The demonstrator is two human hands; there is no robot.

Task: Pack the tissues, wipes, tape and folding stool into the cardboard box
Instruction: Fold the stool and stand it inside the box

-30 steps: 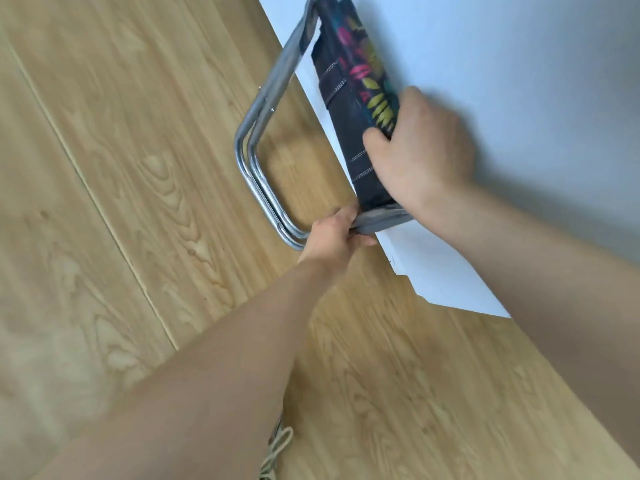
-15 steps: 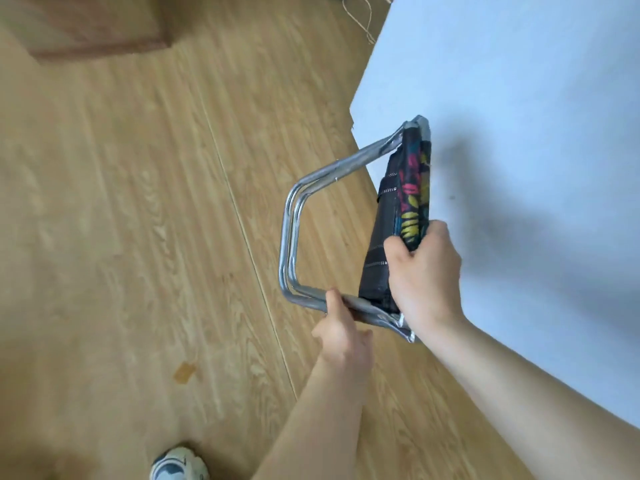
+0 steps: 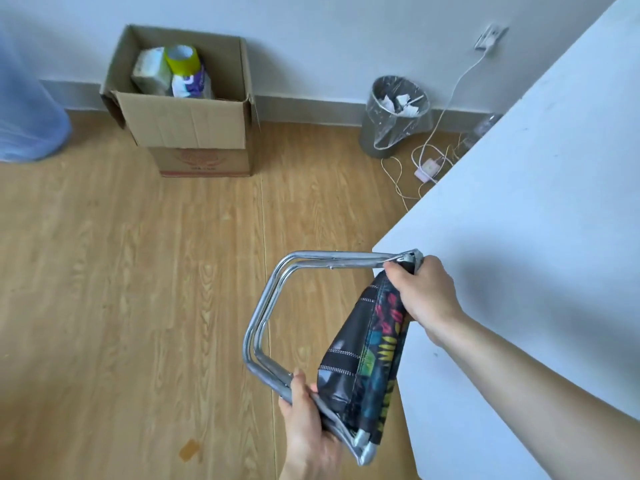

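I hold the folding stool (image 3: 363, 344), folded flat, with a chrome tube frame and a black patterned fabric seat. My left hand (image 3: 304, 414) grips the near end of the frame. My right hand (image 3: 420, 292) grips the far end, by the fabric. The stool hangs in the air beside the white table (image 3: 519, 220). The open cardboard box (image 3: 187, 119) stands on the floor against the far wall. Inside it are a tissue pack (image 3: 150, 71), a yellow roll of tape (image 3: 183, 59) and a purple-and-white wipes pack (image 3: 192, 84).
A waste bin (image 3: 394, 116) lined with clear plastic stands right of the box. Cables and a charger (image 3: 427, 168) lie on the floor by the table corner. A blue translucent container (image 3: 24, 109) is at far left. Wooden floor lies between me and the box.
The view has lifted from the floor to the room, so the box and bin now show. The stool has swung round, with both hands still on it.
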